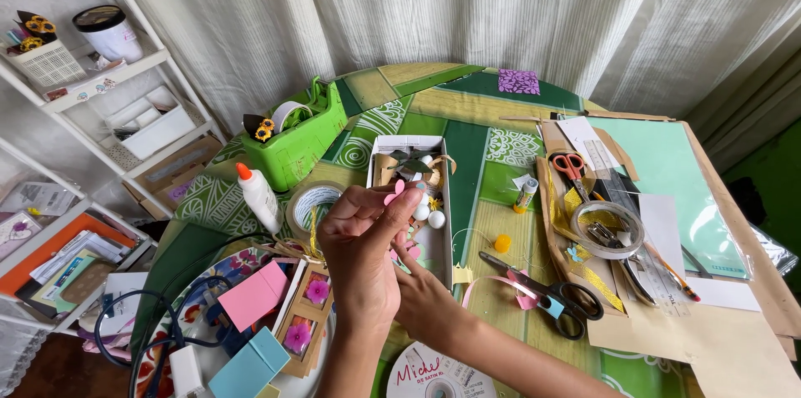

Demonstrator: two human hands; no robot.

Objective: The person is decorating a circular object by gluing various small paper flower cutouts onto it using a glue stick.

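Left hand raised over the table, fingers pinched narrow on a small pink paper petal, held just in front of the white cardboard box. Right hand lower, mostly behind the left; cannot tell its finger state. Box holds white foam balls and paper scraps. White glue bottle with orange cap and tape roll left of the hands; green tape dispenser beyond. Black-handled scissors right of the hands; red-handled scissors farther right
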